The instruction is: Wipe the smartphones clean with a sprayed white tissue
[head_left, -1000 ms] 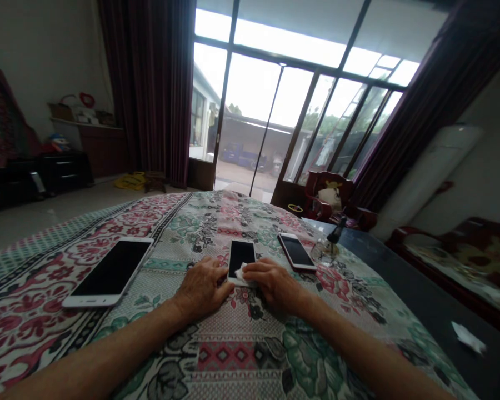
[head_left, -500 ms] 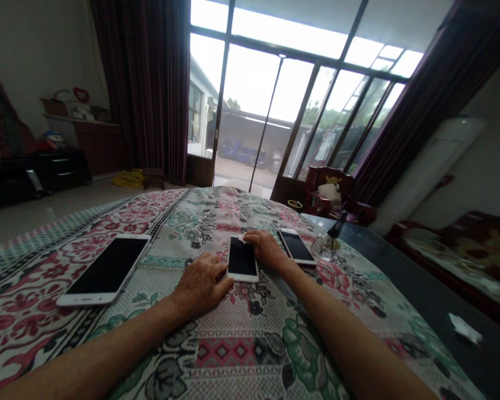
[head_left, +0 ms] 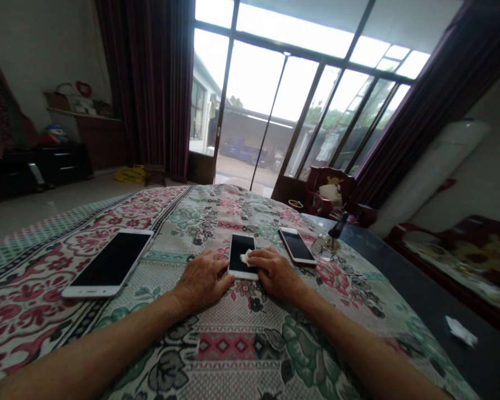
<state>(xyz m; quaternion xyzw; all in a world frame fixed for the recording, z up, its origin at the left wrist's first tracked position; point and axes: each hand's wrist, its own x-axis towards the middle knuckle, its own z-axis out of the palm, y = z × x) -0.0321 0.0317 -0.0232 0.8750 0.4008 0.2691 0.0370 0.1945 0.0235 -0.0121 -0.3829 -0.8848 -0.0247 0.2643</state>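
Note:
A small white smartphone (head_left: 238, 253) with a dark screen lies face up on the flowered cloth, between my two hands. My left hand (head_left: 203, 279) steadies it, fingers curled along its left edge and thumb at the lower left corner. Pinched in the fingers of my right hand (head_left: 275, 272) is a crumpled white tissue (head_left: 245, 257), pressed on the right part of the screen. A second phone (head_left: 296, 245), white-faced with a reddish edge, rests just to the right. Further left lies a larger white smartphone (head_left: 110, 262), also screen up.
The patterned tablecloth (head_left: 229, 355) covers the table. A glass container (head_left: 327, 245) with a dark object in it stands beyond the right phone. Another white tissue (head_left: 460, 331) lies on the dark surface at right. A wooden chair (head_left: 330, 186) stands near the glass doors.
My right hand has drawn the tissue from the phone's top right corner down toward the middle of the screen. My left hand stays at the phone's edge.

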